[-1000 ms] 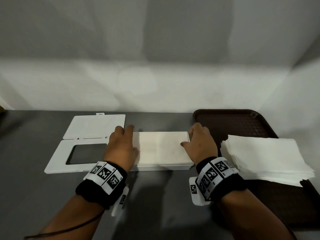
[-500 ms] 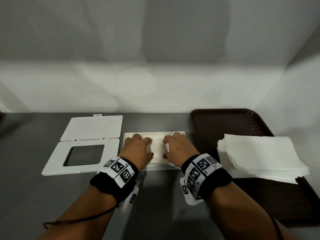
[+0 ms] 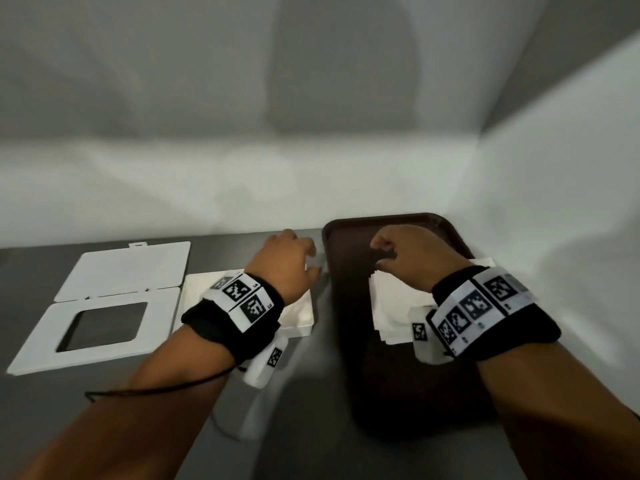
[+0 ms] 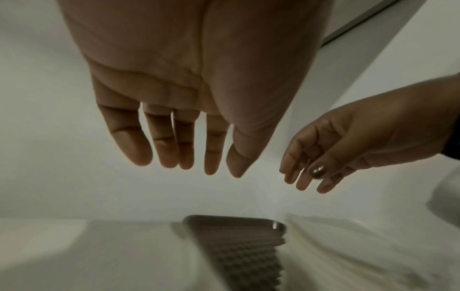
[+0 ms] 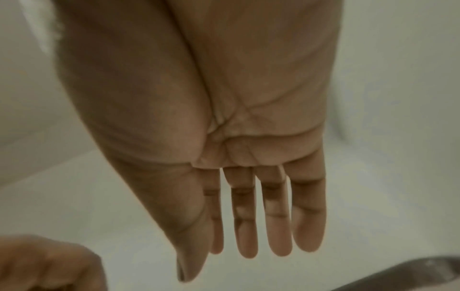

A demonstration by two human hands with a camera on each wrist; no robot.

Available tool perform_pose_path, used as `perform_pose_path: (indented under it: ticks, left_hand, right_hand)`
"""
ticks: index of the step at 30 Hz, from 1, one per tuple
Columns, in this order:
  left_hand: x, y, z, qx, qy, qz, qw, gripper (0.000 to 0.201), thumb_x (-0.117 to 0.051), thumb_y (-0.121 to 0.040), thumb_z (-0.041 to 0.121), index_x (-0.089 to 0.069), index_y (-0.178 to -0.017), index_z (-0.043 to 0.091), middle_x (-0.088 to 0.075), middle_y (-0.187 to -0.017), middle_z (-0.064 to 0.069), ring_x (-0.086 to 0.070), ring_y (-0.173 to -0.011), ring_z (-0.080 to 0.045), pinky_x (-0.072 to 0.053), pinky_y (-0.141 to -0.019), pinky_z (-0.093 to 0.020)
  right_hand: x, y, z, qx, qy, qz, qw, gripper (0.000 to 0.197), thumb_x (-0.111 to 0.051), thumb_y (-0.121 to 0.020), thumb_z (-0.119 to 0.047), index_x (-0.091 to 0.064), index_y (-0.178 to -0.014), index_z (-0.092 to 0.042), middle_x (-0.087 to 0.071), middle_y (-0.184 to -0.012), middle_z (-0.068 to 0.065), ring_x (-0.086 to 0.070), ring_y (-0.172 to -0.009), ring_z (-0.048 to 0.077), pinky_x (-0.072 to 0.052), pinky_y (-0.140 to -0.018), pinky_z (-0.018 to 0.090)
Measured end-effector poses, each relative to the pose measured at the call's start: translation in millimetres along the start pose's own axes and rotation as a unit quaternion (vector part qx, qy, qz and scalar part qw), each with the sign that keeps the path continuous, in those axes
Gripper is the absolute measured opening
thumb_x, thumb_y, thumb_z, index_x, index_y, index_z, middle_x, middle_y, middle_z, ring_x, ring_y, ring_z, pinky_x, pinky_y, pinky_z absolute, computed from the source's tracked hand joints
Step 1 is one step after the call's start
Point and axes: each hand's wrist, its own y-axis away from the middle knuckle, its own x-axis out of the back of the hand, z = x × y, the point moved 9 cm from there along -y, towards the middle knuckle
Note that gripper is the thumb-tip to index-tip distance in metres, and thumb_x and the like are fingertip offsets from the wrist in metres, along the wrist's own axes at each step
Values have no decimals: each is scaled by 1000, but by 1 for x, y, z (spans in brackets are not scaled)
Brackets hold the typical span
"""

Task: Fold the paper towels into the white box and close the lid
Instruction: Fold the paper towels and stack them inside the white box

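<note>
The white box (image 3: pixel 301 322) sits on the grey table with folded paper towels inside, mostly hidden by my left wrist. Its lid (image 3: pixel 104 323), with a rectangular cutout, lies open flat to the left. My left hand (image 3: pixel 294 258) hovers above the box's right end, fingers relaxed and empty, as the left wrist view (image 4: pixel 189 163) shows. My right hand (image 3: pixel 391 251) hangs over the stack of loose paper towels (image 3: pixel 391 306) on the brown tray (image 3: pixel 346 244). Its fingers are straight and hold nothing in the right wrist view (image 5: pixel 248 236).
A white wall runs close behind the table and along the right side. The tray (image 4: pixel 236 246) stands right beside the box with a narrow strip of table between them. Grey table surface lies in front of the box.
Both hands have lifted off the towels in the box and moved right and away from me, the right one over the tray. The view has shifted and is blurred.
</note>
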Motion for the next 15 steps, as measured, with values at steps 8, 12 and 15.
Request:
perform_pose_path:
  ticks: [8,12,15]
  left_hand:
    - [-60,-40,105,-86,34,-43,995,43,-52,-93,30,-49,-134,19,-53,-131,-6,-49,-120,-29,-41,-102,-41]
    - [-89,-51,113,-37,-17,-87,995,44,-47,-95,37,-45,-135,21,-48,-136,-4,-42,-126,-30,-40,-102,-45]
    - [-92,-55,111,-27,-13,-71,997,36,-54,-89,41,-54,-121,24,-53,-122,-2,-46,-119,-28,-43,-98,-46]
  right_hand:
    - [15,28,105,-80,142,-109,981,73,-72,-82,-29,-35,-145,-23,-41,-148,-1,-47,-129,20,-38,-100,30]
    - [12,27,120,-70,139,-100,983,69,-73,-82,-32,-40,-142,-24,-44,-142,2,-46,-127,23,-37,-98,31]
    - [12,23,123,-62,125,-61,988,60,-77,-76,-35,-51,-130,-26,-49,-128,2,-46,-119,24,-42,-99,37]
